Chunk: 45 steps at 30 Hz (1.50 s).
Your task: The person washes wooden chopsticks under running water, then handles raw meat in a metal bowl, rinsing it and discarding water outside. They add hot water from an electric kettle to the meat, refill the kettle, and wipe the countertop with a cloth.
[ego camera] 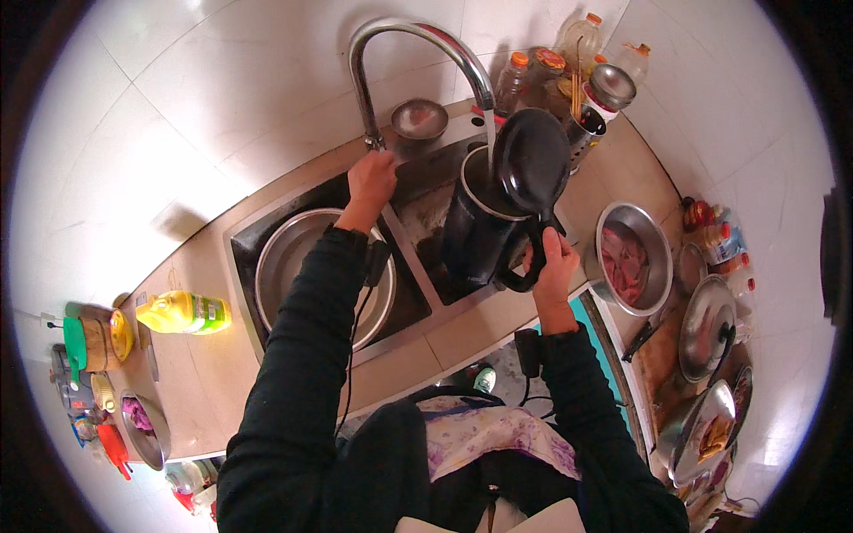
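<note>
My right hand (558, 266) grips the handle of a dark electric kettle (473, 233), held upright over the right basin of the sink. The kettle's black lid (533, 160) stands raised beside its opening. Water runs from a curved chrome faucet (416, 30) into the kettle. My left hand (373, 180) is closed around the faucet's base, where the handle is mostly hidden by the fingers. Below my left forearm, a wide metal basin (286, 266) sits in the left sink bowl.
A small metal bowl (420, 120) sits behind the sink. To the right are a steel pot (666, 266) holding raw meat, a knife (643, 336) and a pan lid (706, 326). A yellow detergent bottle (176, 312) lies left. Bottles (513, 80) stand at the back right.
</note>
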### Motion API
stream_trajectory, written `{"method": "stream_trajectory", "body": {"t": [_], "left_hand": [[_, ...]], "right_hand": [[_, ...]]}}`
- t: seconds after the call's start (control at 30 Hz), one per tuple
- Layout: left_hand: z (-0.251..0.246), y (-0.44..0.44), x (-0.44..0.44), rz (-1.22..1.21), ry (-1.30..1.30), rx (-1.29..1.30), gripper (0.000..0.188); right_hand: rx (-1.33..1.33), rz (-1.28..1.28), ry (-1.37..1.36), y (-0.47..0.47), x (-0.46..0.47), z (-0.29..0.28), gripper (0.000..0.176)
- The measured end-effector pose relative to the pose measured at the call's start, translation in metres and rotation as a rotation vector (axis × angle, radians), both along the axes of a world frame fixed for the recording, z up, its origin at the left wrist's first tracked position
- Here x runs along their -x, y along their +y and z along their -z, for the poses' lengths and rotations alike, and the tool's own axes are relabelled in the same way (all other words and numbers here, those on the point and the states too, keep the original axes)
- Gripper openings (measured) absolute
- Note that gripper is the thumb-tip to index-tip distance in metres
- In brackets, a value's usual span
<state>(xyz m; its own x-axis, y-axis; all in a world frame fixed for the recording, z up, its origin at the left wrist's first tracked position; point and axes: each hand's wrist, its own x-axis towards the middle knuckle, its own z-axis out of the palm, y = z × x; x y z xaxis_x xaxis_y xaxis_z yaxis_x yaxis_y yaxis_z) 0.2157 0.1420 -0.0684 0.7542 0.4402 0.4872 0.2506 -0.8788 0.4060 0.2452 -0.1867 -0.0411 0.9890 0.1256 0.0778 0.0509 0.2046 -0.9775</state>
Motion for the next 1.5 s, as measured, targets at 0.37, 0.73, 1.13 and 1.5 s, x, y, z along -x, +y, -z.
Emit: {"method": "stream_trajectory", "body": {"t": [0.37, 0.73, 1.13, 1.5], "left_hand": [[0.012, 0.004, -0.002, 0.011, -0.106, -0.006, 0.010], [0.009, 0.004, -0.001, -0.025, -0.049, 0.016, 0.009], [0.016, 0.005, -0.005, -0.029, -0.082, 0.006, 0.012], [0.005, 0.000, -0.002, -0.053, -0.020, 0.022, 0.009]], "right_hand": [[-0.063, -0.006, 0.148, 0.009, 0.007, -0.016, 0.037], [0.013, -0.101, 0.028, 0.010, 0.010, -0.020, 0.038], [0.043, -0.129, 0.015, 0.013, 0.014, -0.024, 0.044], [0.004, -0.152, 0.034, 0.011, 0.012, -0.018, 0.033]]}}
